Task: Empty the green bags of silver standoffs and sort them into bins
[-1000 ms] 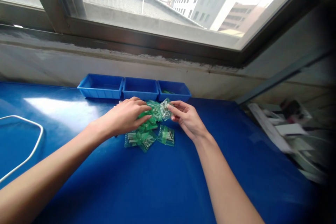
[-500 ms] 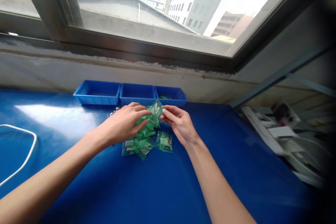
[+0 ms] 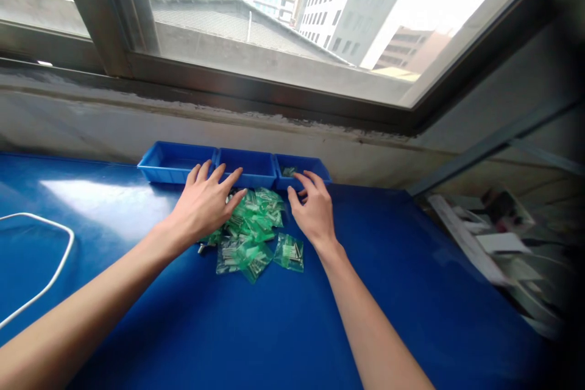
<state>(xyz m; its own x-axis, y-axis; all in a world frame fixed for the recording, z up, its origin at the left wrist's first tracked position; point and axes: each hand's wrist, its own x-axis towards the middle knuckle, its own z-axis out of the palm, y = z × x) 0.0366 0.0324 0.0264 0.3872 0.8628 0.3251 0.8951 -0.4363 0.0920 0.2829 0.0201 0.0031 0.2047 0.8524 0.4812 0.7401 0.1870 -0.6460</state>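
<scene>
Several clear and green packets with metal screws lie in a pile [image 3: 249, 222] on the blue table. One packet [image 3: 289, 252] sits a little apart on the pile's right side. My left hand [image 3: 208, 198] is over the pile's left edge, fingers spread, holding nothing. To the right of the pile, my right hand [image 3: 313, 204] is at the front of the right blue bin [image 3: 322, 170], its fingers apart and nothing between them. Inside that bin lies some greenish packet material [image 3: 289, 171].
The middle blue bin [image 3: 247, 164] and left blue bin [image 3: 176, 158] stand along the wall under a window. A white cable [image 3: 68, 247] curves across the table at left. Papers and other items [image 3: 500, 242] are beyond the table's right edge.
My right hand has let go of a packet and moved towards the right bin. My left hand has shifted left and spread its fingers, uncovering more of the pile. The view has shifted slightly.
</scene>
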